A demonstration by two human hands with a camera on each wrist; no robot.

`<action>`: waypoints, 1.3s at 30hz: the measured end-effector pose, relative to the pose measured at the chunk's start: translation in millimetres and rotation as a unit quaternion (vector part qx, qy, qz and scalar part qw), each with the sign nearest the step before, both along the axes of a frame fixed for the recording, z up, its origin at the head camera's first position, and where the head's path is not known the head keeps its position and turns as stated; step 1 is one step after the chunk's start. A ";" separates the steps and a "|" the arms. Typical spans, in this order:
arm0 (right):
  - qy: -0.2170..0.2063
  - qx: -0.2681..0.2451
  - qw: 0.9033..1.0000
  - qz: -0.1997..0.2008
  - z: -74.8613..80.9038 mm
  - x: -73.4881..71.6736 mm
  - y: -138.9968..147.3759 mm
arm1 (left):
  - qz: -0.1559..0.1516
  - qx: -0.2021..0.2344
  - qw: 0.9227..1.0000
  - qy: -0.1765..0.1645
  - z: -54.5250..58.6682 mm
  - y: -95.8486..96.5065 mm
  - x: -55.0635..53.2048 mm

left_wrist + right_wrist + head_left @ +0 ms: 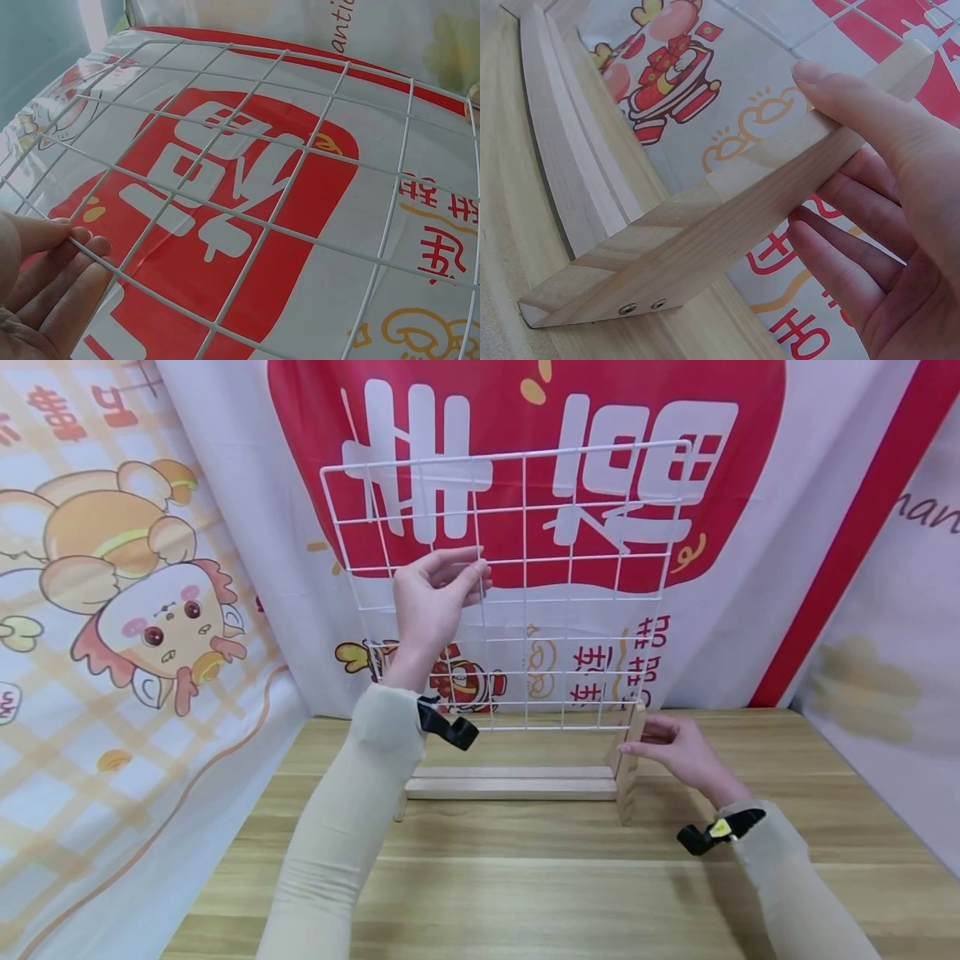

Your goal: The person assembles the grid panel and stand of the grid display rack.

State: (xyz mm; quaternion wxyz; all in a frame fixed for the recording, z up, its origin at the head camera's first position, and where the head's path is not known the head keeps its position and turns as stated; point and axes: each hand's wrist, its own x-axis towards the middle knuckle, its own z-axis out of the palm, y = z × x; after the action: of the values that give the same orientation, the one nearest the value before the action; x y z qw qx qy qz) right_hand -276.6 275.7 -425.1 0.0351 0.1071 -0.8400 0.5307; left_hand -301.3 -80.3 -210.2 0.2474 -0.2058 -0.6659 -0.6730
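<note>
A white wire grid panel stands upright above a pale wooden stand. My left hand pinches one of the panel's upright wires between thumb and fingers; the left wrist view shows the thumb and fingertips meeting on the wire. On the right, my right hand grips the stand's side post, thumb on its front edge and fingers behind. The panel's lower right corner is at the top of this post, its bottom edge above the stand's crossbars. My left forearm hides most of the other post.
The stand rests on a wood-grain table. Behind it hangs a printed cloth with a red shape and large white characters; another cloth with cartoon prints covers the left side. Two screw heads show low on the post.
</note>
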 end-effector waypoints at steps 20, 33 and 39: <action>0.008 -0.015 1.000 0.006 -2.8 0.0 -0.8 | -0.009 0.000 1.000 0.011 -18.0 -0.4 3.5; 0.002 -0.011 1.000 0.009 -0.2 1.8 -1.1 | 0.005 0.007 1.000 -0.007 -24.3 -1.0 5.6; 0.000 -0.015 1.000 0.009 -0.6 0.9 -1.2 | -0.002 0.002 1.000 0.002 -27.1 -4.1 5.8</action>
State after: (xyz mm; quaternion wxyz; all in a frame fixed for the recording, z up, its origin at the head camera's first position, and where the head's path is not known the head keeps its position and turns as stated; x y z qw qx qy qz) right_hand -275.7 274.5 -425.8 0.0315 0.1144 -0.8310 0.5435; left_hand -295.5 -84.4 -237.3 0.2481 -0.2080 -0.6637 -0.6743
